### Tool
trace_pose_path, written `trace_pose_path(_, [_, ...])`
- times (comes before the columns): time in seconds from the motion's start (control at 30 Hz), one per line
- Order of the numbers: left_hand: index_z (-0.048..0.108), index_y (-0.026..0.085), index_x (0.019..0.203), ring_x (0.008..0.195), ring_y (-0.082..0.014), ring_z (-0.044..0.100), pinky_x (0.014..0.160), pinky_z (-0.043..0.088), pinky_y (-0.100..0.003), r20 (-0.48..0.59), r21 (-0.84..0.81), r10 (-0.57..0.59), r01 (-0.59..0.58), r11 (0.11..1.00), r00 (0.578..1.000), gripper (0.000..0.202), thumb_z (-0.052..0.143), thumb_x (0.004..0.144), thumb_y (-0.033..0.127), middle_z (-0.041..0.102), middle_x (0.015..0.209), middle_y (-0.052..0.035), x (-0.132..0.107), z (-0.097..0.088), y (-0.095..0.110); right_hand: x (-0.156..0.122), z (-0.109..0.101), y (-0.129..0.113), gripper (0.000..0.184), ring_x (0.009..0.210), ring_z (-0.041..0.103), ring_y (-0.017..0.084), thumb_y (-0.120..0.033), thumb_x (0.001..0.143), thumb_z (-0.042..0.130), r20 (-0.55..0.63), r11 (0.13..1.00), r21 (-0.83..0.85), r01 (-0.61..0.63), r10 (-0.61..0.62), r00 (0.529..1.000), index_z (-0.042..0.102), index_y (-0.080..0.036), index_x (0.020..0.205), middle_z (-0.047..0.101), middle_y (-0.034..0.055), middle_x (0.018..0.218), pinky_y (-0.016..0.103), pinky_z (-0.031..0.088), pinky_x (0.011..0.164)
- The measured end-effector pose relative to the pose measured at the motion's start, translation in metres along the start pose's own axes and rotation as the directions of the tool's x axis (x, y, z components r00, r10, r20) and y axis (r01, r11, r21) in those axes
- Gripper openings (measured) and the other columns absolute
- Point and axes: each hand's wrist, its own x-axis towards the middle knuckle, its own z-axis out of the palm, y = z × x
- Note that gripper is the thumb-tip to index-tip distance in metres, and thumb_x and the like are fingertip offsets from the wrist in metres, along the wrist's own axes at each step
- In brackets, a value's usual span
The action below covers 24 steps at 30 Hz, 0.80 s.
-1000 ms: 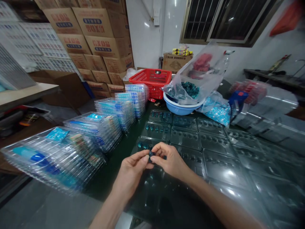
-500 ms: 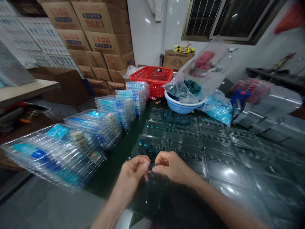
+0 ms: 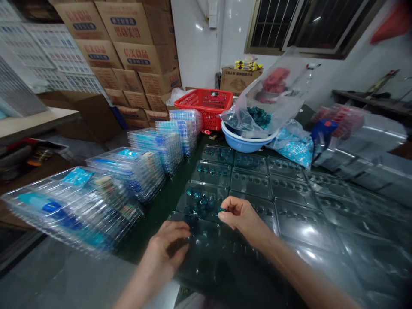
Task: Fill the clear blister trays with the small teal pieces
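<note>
My right hand (image 3: pixel 246 219) pinches a small teal piece (image 3: pixel 220 210) between thumb and fingertip over a clear plastic tray (image 3: pixel 206 191); my left hand (image 3: pixel 162 249) hangs curled and low, its grip unclear.

Far left: stacked cardboard cartons (image 3: pixel 128 51). Far centre: red plastic basket (image 3: pixel 206 103); beside it, light-blue plastic basin (image 3: pixel 240 143) holding a clear plastic bag (image 3: pixel 273 86). Far right: barred window (image 3: pixel 289 25).

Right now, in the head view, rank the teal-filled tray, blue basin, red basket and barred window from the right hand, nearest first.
From the right hand:
1. Teal-filled tray, just left.
2. Blue basin, straight ahead.
3. Red basket, ahead left.
4. Barred window, far wall, ahead right.
</note>
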Motion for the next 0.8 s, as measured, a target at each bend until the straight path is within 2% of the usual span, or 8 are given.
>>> trace_pose_path(0.1, [0.062,0.024,0.097,0.100,-0.0233,0.051,0.086,0.039,-0.035,-0.103,-0.062,-0.052,0.045,0.997,0.993,0.023,0.054,0.076,0.023,0.059,0.104,-0.0070,0.005,0.003,0.018,-0.001,0.011,-0.002,0.011,0.046,0.036,0.005,-0.023,0.069,0.062,0.070,0.997,0.069,-0.041,0.036,0.997,0.054,-0.016,0.072,0.044,-0.0073,0.053,0.018,0.028,0.045])
trace_pose_path(0.2, [0.062,0.024,0.103,0.101,-0.0233,0.051,0.086,0.039,-0.032,-0.056,-0.225,-0.092,0.078,0.971,0.994,0.026,0.051,0.079,0.024,0.059,0.107,-0.0061,0.011,0.007,0.039,-0.001,0.019,-0.002,0.013,0.044,0.036,0.005,-0.021,0.066,0.064,0.145,0.983,0.159,-0.089,0.066,0.987,0.055,-0.016,0.075,0.044,-0.0071,0.053,0.017,0.027,0.043])
trace_pose_path(0.37, [0.068,0.021,0.081,0.093,-0.0205,0.053,0.077,0.041,-0.025,-0.172,-0.438,-0.142,0.054,0.897,0.975,0.011,0.061,0.072,0.021,0.060,0.097,-0.0046,0.012,0.023,0.047,-0.002,0.024,0.005,0.013,0.041,0.034,0.003,-0.019,0.067,0.062,0.199,0.950,0.278,-0.140,0.085,0.976,0.054,-0.016,0.076,0.045,-0.0067,0.054,0.017,0.025,0.040])
trace_pose_path(0.47, [0.063,0.016,0.066,0.075,-0.0132,0.052,0.062,0.039,-0.021,-0.098,-0.657,-0.246,0.124,0.743,0.964,0.011,0.060,0.074,0.023,0.058,0.085,-0.0034,0.011,0.032,0.044,-0.002,0.026,0.009,0.010,0.039,0.032,0.003,-0.021,0.071,0.058,0.213,0.947,0.287,-0.148,0.087,0.973,0.053,-0.016,0.077,0.044,-0.0071,0.051,0.017,0.024,0.039])
trace_pose_path(0.53, [0.061,0.014,0.065,0.056,-0.0074,0.045,0.049,0.034,-0.019,0.015,-0.778,-0.328,0.217,0.590,0.945,0.018,0.056,0.077,0.026,0.056,0.074,-0.0021,0.013,0.036,0.042,-0.003,0.029,0.009,0.010,0.042,0.034,0.004,-0.022,0.073,0.057,0.125,0.978,0.198,-0.069,0.044,0.991,0.053,-0.017,0.080,0.045,-0.0066,0.053,0.017,0.028,0.042])
trace_pose_path(0.63, [0.060,0.012,0.068,0.044,-0.0036,0.034,0.042,0.025,-0.018,0.137,-0.850,-0.404,0.317,0.420,0.905,0.021,0.054,0.078,0.029,0.050,0.059,0.0010,0.018,0.039,0.040,-0.005,0.034,0.007,0.015,0.053,0.045,0.007,-0.017,0.070,0.058,-0.048,0.988,-0.092,0.124,-0.128,0.991,0.057,-0.019,0.086,0.050,-0.0040,0.064,0.019,0.036,0.051])
trace_pose_path(0.7, [0.060,0.012,0.065,0.042,-0.0034,0.033,0.042,0.024,-0.018,0.172,-0.859,-0.407,0.339,0.383,0.897,0.022,0.055,0.077,0.030,0.048,0.055,0.0020,0.021,0.041,0.039,-0.008,0.035,0.006,0.014,0.060,0.049,0.009,-0.013,0.070,0.057,-0.056,0.935,-0.290,0.202,-0.228,0.972,0.060,-0.020,0.082,0.052,-0.0027,0.068,0.020,0.038,0.055])
trace_pose_path(0.8, [0.060,0.012,0.065,0.042,-0.0044,0.034,0.041,0.024,-0.018,0.175,-0.819,-0.420,0.369,0.440,0.890,0.023,0.056,0.076,0.032,0.049,0.053,0.0020,0.023,0.040,0.036,-0.009,0.031,0.008,0.012,0.060,0.051,0.010,-0.011,0.071,0.056,-0.024,0.874,-0.426,0.232,-0.267,0.963,0.062,-0.020,0.076,0.054,-0.0021,0.067,0.021,0.039,0.055])
